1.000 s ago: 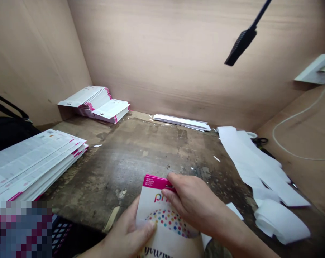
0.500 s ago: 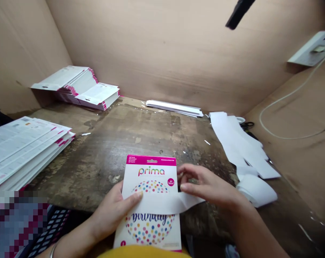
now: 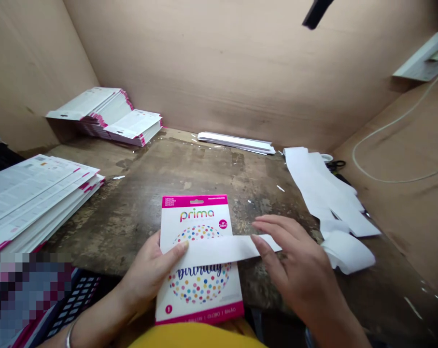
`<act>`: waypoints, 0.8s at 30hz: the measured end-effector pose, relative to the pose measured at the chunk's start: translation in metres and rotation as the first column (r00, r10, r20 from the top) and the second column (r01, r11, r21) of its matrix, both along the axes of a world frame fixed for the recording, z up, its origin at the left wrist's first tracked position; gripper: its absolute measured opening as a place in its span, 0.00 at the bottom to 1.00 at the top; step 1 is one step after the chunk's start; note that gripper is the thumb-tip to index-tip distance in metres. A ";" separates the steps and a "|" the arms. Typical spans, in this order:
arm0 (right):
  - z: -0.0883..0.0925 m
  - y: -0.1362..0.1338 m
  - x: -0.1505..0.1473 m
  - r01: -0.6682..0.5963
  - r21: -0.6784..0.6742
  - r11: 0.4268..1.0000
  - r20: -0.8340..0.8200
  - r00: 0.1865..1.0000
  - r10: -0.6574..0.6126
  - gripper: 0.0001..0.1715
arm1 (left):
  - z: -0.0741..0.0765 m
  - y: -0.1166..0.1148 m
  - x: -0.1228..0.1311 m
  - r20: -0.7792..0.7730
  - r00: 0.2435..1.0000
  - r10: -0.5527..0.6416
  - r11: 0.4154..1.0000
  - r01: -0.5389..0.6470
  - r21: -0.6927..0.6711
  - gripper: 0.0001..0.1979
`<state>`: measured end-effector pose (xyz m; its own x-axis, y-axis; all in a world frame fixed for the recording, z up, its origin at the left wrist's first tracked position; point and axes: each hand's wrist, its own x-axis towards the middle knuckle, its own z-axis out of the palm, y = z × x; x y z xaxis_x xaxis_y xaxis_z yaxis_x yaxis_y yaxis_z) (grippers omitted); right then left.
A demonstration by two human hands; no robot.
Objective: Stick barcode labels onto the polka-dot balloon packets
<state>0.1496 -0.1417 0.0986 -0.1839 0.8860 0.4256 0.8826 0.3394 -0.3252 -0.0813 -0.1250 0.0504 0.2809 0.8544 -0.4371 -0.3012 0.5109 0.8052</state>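
Note:
My left hand point(image 3: 149, 270) grips the left side of a flat "prima" birthday balloon packet point(image 3: 200, 290), white with pink ends and a coloured-dot circle. Its thumb presses a white paper strip point(image 3: 219, 249) across the packet's front, covering part of the print. The strip's loose end sticks out past the right edge. Over that end is my right hand point(image 3: 294, 261), fingers stretched and apart, with the thumb tip at the strip. Farther right on the table lie more white strips point(image 3: 311, 183) and a loosely rolled one point(image 3: 349, 251).
Stacks of printed cards stand at the left point(image 3: 34, 193) and back left point(image 3: 132, 123). A bundle of narrow white strips point(image 3: 236, 143) lies along the back wall. Black-handled scissors point(image 3: 336, 164) are at the right. A white cable point(image 3: 378, 116) hangs from a socket box point(image 3: 423, 55).
The packet has shifted slightly up and left in view. My right hand's fingers have spread and moved over the strip's end, which now lies straighter and flatter.

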 end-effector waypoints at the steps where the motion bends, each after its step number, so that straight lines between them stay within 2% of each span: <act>1: 0.001 -0.004 -0.012 -0.037 0.074 0.997 -0.005 0.999 0.037 0.14 | 0.002 0.003 0.002 -0.023 1.000 0.021 0.999 -0.020 0.047 0.28; 2: 0.000 -0.008 -0.025 -0.109 0.100 0.989 0.010 0.994 0.108 0.17 | 0.004 0.006 0.004 -0.045 0.998 0.043 0.994 -0.039 0.102 0.27; 4: -0.009 -0.012 -0.050 -0.274 0.057 0.960 0.080 0.960 0.269 0.22 | 0.008 0.011 0.009 -0.084 0.993 0.083 0.975 -0.063 0.212 0.24; 6: -0.026 -0.013 -0.067 -0.313 0.021 0.949 0.135 0.942 0.308 0.25 | 0.011 0.014 0.015 -0.122 0.986 0.110 0.959 -0.073 0.274 0.23; 9: -0.052 -0.016 -0.076 -0.219 0.059 0.974 0.139 0.968 0.210 0.31 | 0.013 0.013 0.021 -0.110 0.988 0.110 0.961 -0.078 0.265 0.25; 12: -0.067 -0.021 -0.071 -0.096 0.058 0.994 0.058 0.994 0.093 0.38 | 0.011 0.010 0.021 -0.046 0.993 0.105 0.969 -0.092 0.228 0.29; 15: -0.071 -0.023 -0.065 0.001 -0.070 0.998 -0.114 0.993 -0.009 0.39 | 0.006 0.009 0.017 -0.017 0.996 0.088 0.977 -0.083 0.196 0.29; 17: -0.068 -0.020 -0.061 0.023 -0.208 0.978 -0.298 0.951 -0.086 0.38 | 0.003 0.009 0.014 0.010 0.998 0.063 0.984 -0.064 0.164 0.28; 18: -0.065 -0.018 -0.059 0.021 -0.281 0.959 -0.417 0.898 -0.142 0.37 | 0.002 0.010 0.012 0.024 0.999 0.049 0.988 -0.052 0.146 0.28; 19: -0.062 -0.015 -0.057 0.000 -0.353 0.936 -0.548 0.811 -0.206 0.36 | 0.001 0.011 0.011 0.039 0.999 0.033 0.991 -0.038 0.131 0.28; 20: -0.058 -0.011 -0.055 -0.051 -0.414 0.909 -0.674 0.689 -0.268 0.35 | 0.000 0.012 0.010 0.051 0.999 0.017 0.993 -0.023 0.119 0.28; 22: -0.051 -0.004 -0.051 -0.228 -0.463 0.856 -0.849 0.392 -0.355 0.29 | -0.002 0.014 0.009 0.067 0.998 0.001 0.993 -0.009 0.115 0.27; 24: -0.046 0.001 -0.046 -0.406 -0.439 0.801 -0.897 0.158 -0.412 0.23 | -0.003 0.016 0.009 0.090 0.996 0.005 0.993 -0.015 0.114 0.26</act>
<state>0.1041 -0.1407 0.0531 -0.0060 0.9704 -0.2416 -0.2914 -0.2328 -0.9278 -0.0724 -0.1094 0.0474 0.3060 0.9002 -0.3098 -0.3794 0.4138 0.8276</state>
